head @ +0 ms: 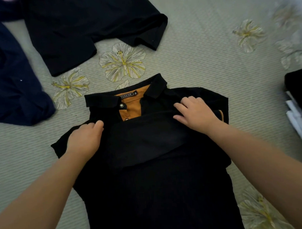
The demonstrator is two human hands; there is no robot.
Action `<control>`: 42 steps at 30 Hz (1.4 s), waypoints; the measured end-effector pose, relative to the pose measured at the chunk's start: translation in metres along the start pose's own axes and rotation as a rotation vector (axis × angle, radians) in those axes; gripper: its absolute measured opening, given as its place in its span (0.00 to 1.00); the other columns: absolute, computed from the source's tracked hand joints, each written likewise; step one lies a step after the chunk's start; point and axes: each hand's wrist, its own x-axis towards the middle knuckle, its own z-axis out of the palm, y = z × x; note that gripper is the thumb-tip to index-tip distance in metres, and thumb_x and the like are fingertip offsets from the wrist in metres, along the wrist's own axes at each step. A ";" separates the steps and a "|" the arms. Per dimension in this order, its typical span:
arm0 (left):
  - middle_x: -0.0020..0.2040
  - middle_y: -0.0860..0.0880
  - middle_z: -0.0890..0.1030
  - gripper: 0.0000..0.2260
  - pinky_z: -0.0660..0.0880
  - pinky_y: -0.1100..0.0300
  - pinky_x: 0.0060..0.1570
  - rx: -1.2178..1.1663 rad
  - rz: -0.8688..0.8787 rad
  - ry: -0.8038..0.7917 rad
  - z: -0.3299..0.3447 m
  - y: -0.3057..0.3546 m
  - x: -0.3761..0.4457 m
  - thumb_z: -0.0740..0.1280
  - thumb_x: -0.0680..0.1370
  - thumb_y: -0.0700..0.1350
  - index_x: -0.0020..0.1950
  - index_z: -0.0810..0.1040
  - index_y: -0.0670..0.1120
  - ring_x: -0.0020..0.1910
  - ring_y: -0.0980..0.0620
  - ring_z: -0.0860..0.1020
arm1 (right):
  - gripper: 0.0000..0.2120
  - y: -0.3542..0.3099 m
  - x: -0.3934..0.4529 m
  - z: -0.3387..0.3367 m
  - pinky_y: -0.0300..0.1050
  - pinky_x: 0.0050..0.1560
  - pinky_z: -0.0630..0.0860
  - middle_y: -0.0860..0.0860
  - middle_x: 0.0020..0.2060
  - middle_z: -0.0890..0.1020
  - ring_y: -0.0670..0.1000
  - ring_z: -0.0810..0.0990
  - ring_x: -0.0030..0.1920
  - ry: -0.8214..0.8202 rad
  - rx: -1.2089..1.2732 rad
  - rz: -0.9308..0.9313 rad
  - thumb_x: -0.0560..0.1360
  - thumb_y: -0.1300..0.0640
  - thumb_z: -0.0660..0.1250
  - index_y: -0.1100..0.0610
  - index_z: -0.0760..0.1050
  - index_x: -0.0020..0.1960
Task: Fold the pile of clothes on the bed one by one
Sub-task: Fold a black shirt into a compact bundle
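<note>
Pale green bedding printed with white and yellow flowers carries a black polo shirt lying face up in the middle, collar away from the person, its orange inner placket showing. On the shirt's chest, the left hand pinches the fabric near the shoulder with curled fingers, and the right hand grips a fold by the collar. Two more dark garments, a black one and a navy one, lie farther up at the left.
</note>
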 end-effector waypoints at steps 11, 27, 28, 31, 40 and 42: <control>0.60 0.33 0.76 0.21 0.67 0.39 0.58 -0.276 0.133 0.193 0.023 0.083 -0.056 0.70 0.72 0.46 0.59 0.76 0.34 0.61 0.34 0.73 | 0.11 0.056 -0.044 -0.015 0.40 0.56 0.64 0.59 0.54 0.79 0.57 0.75 0.58 -0.097 0.448 0.403 0.76 0.64 0.62 0.63 0.77 0.56; 0.69 0.34 0.66 0.25 0.54 0.39 0.66 -0.307 0.103 0.209 0.032 0.100 -0.079 0.66 0.75 0.47 0.68 0.67 0.36 0.70 0.36 0.61 | 0.22 0.006 -0.089 -0.008 0.56 0.55 0.66 0.62 0.58 0.74 0.62 0.72 0.58 0.143 0.093 0.451 0.74 0.52 0.64 0.60 0.69 0.64; 0.68 0.34 0.66 0.25 0.54 0.40 0.65 -0.309 0.105 0.222 0.035 0.104 -0.085 0.66 0.75 0.47 0.67 0.67 0.35 0.69 0.36 0.61 | 0.22 0.005 -0.097 -0.007 0.56 0.55 0.67 0.62 0.56 0.75 0.62 0.73 0.56 0.110 0.126 0.570 0.75 0.51 0.63 0.60 0.68 0.65; 0.73 0.38 0.59 0.28 0.47 0.44 0.69 -0.335 0.047 0.130 0.043 0.118 -0.099 0.64 0.76 0.48 0.72 0.61 0.38 0.73 0.41 0.53 | 0.18 0.013 -0.110 -0.002 0.55 0.57 0.70 0.53 0.45 0.79 0.57 0.76 0.50 0.089 0.512 0.760 0.77 0.55 0.61 0.59 0.67 0.65; 0.76 0.44 0.50 0.29 0.43 0.52 0.71 -0.332 -0.015 0.048 0.054 0.121 -0.102 0.57 0.79 0.52 0.75 0.52 0.43 0.75 0.47 0.45 | 0.16 0.045 -0.125 0.016 0.50 0.56 0.67 0.54 0.43 0.81 0.57 0.74 0.50 0.169 0.392 0.469 0.75 0.65 0.59 0.56 0.75 0.61; 0.76 0.45 0.49 0.29 0.43 0.52 0.72 -0.314 -0.008 0.014 0.052 0.117 -0.100 0.58 0.79 0.52 0.75 0.51 0.44 0.75 0.48 0.45 | 0.18 0.049 -0.129 0.028 0.49 0.51 0.63 0.58 0.48 0.79 0.59 0.71 0.53 0.099 0.239 0.372 0.76 0.65 0.58 0.54 0.75 0.62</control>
